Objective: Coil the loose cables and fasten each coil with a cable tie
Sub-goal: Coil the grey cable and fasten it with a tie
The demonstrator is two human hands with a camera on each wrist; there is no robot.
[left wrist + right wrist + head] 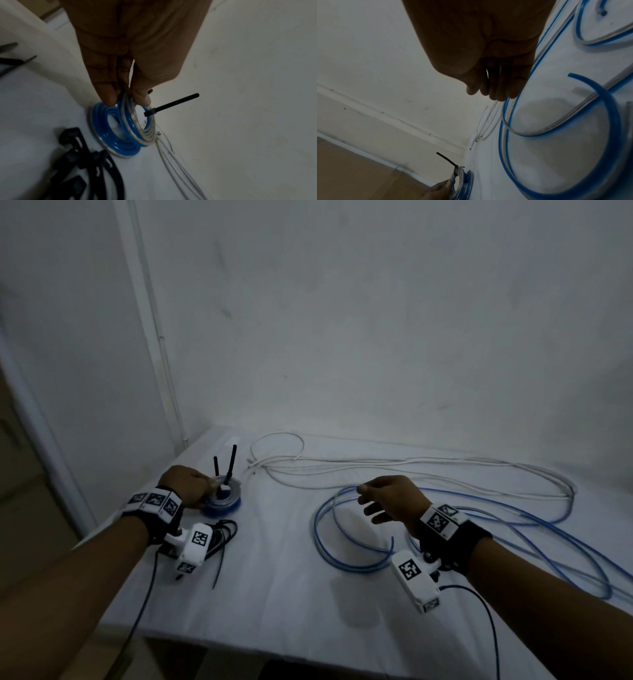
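My left hand pinches a small coil of blue and clear cable by its top edge. A black cable tie is fastened round this coil, with its tail sticking out. The held coil stands on edge against a second blue coil that lies on the table. My right hand hovers with relaxed fingers over a loose loop of blue cable and holds nothing.
A long white cable sprawls across the back of the white table. Several loose black cable ties lie near my left wrist. A wall stands close behind the table.
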